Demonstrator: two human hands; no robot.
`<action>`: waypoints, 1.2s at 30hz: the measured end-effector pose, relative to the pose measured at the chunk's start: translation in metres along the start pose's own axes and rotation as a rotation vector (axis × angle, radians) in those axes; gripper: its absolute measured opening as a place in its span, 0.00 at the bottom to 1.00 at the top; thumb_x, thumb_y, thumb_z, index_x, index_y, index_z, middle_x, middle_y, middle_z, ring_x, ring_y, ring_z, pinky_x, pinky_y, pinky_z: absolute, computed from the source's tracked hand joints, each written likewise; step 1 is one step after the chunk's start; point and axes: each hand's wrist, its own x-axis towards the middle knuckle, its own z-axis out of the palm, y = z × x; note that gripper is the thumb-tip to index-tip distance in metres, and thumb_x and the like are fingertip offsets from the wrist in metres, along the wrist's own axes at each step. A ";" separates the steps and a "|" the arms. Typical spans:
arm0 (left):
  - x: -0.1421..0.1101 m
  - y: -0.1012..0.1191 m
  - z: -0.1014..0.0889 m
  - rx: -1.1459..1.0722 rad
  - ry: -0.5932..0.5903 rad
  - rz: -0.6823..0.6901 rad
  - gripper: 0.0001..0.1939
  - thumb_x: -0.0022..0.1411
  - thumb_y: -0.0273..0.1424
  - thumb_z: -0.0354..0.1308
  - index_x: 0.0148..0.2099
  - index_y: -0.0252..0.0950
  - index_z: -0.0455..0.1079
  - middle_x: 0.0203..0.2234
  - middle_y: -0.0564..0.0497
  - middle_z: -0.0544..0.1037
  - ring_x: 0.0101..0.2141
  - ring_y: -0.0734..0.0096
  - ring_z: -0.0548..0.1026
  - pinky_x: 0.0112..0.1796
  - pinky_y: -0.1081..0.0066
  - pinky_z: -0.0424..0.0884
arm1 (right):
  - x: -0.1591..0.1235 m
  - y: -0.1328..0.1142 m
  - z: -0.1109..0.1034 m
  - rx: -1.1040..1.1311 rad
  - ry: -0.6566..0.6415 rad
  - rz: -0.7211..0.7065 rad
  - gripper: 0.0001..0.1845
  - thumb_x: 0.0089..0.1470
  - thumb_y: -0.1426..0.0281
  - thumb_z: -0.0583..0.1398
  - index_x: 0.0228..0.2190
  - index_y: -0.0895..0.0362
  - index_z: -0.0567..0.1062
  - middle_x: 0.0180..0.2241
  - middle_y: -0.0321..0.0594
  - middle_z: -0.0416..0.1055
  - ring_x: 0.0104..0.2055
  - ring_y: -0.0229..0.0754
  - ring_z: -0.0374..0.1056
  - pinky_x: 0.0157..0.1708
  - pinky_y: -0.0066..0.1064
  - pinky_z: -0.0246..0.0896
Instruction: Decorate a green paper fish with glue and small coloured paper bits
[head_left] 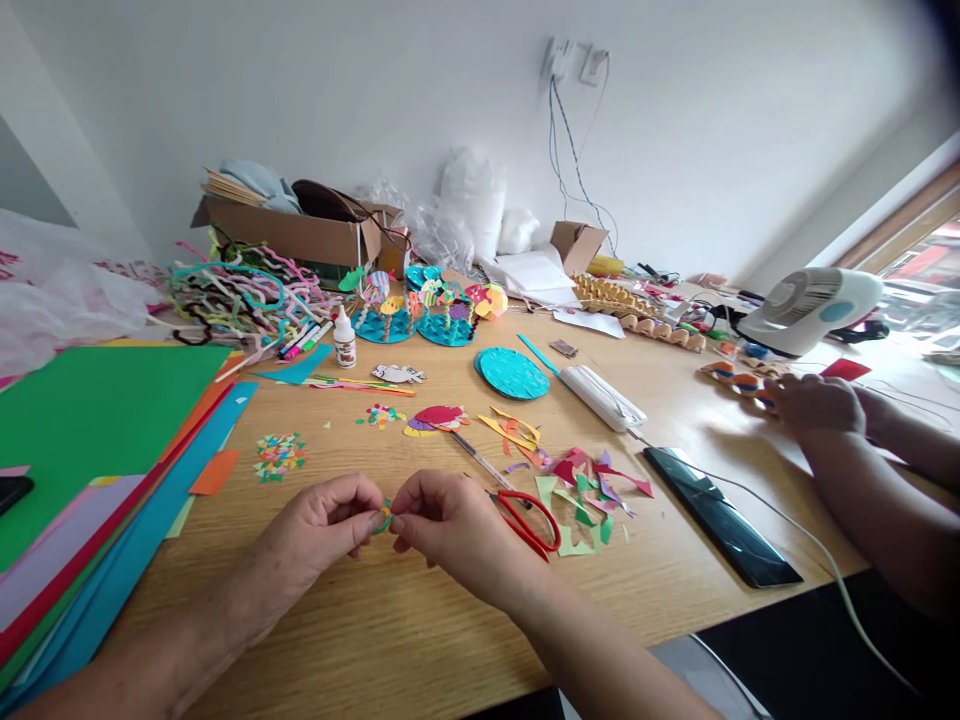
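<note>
Between my hands is a small green and yellow paper piece (385,519), partly hidden by fingertips. My left hand (334,520) pinches its left side between thumb and forefinger. From the other side my right hand (442,520) closes its fingertips at the piece's right edge. Red-handled scissors (532,525) lie just right of my right hand, their blades mostly hidden. A pen (484,462) rests beyond it, by red, yellow and purple paper fish shapes (439,418). Tiny paper bits form two piles: one pile (280,456) beyond my left hand, another pile (382,415) farther back.
Coloured paper sheets (112,440) are stacked at left. Paper scraps (589,495), a dark phone (720,515) and a white power strip (602,397) lie right. Farther back are a glue bottle (344,340) and blue discs (514,373). A co-worker's hands (817,405) work at right.
</note>
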 end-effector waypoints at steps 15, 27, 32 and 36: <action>0.003 -0.003 0.000 -0.012 0.003 0.002 0.11 0.44 0.39 0.62 0.20 0.39 0.68 0.15 0.57 0.64 0.20 0.73 0.60 0.23 0.74 0.57 | 0.006 -0.005 0.007 0.119 -0.017 0.074 0.05 0.48 0.78 0.58 0.24 0.57 0.67 0.19 0.28 0.66 0.22 0.32 0.67 0.16 0.19 0.55; 0.004 -0.013 -0.021 0.160 0.044 0.040 0.06 0.45 0.37 0.62 0.24 0.41 0.74 0.18 0.54 0.72 0.23 0.67 0.67 0.25 0.73 0.62 | 0.021 -0.005 -0.019 -0.269 -0.071 -0.015 0.04 0.47 0.78 0.58 0.25 0.59 0.72 0.20 0.30 0.68 0.22 0.31 0.62 0.22 0.21 0.52; -0.002 -0.027 -0.032 0.429 0.076 0.274 0.06 0.51 0.34 0.58 0.28 0.45 0.76 0.24 0.53 0.78 0.28 0.62 0.73 0.32 0.70 0.67 | 0.036 -0.012 -0.022 -0.598 -0.138 -0.062 0.05 0.48 0.76 0.59 0.27 0.58 0.76 0.24 0.31 0.70 0.25 0.31 0.61 0.23 0.22 0.51; -0.007 -0.038 -0.030 0.596 0.007 0.420 0.12 0.57 0.31 0.52 0.35 0.46 0.77 0.33 0.51 0.80 0.37 0.58 0.75 0.41 0.66 0.69 | 0.049 -0.015 -0.018 -0.722 -0.261 -0.030 0.04 0.46 0.75 0.60 0.26 0.57 0.77 0.23 0.32 0.71 0.25 0.33 0.61 0.22 0.22 0.50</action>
